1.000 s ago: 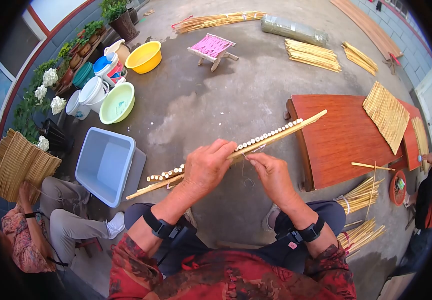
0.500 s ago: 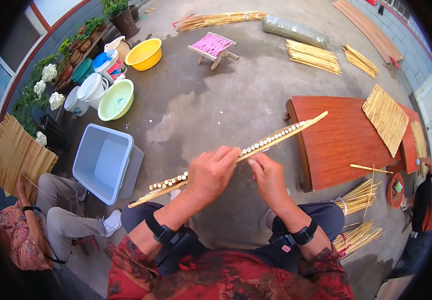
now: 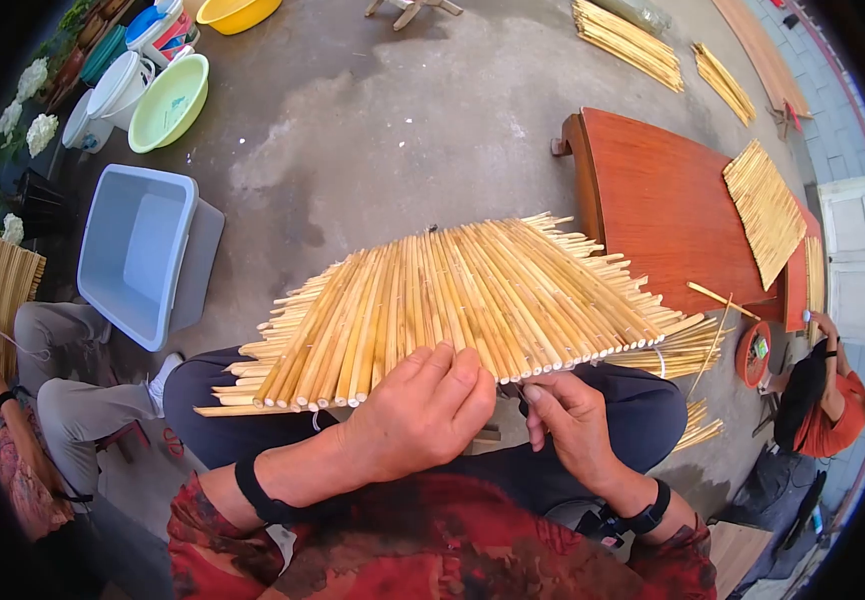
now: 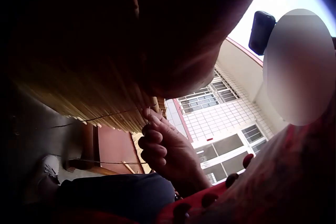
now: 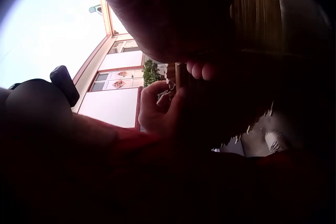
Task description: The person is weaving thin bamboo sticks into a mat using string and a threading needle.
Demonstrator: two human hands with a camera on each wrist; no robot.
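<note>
A mat of straight reed stalks (image 3: 432, 300) lies over the person's lap in the head view, its upper face showing and the cut stalk ends in a row along the near edge. My left hand (image 3: 422, 412) grips that near edge, fingers on top of the stalks. Just to its right, my right hand (image 3: 574, 425) has thumb and forefinger pinched together at the edge. In the left wrist view, the right hand (image 4: 168, 148) pinches a thin thread (image 4: 113, 115) that runs along the mat's underside. The right wrist view is mostly dark.
A red-brown table (image 3: 662, 210) with another reed mat (image 3: 774, 215) stands at right. Reed bundles (image 3: 627, 45) lie on the ground behind. At left are a grey-blue tub (image 3: 192, 265), a green basin (image 3: 197, 110) and buckets. Two other people sit at the sides.
The mat has turned from nearly edge-on to showing its broad upper face. Both hands stay at its near edge. The head view has tipped downward and swung right.
</note>
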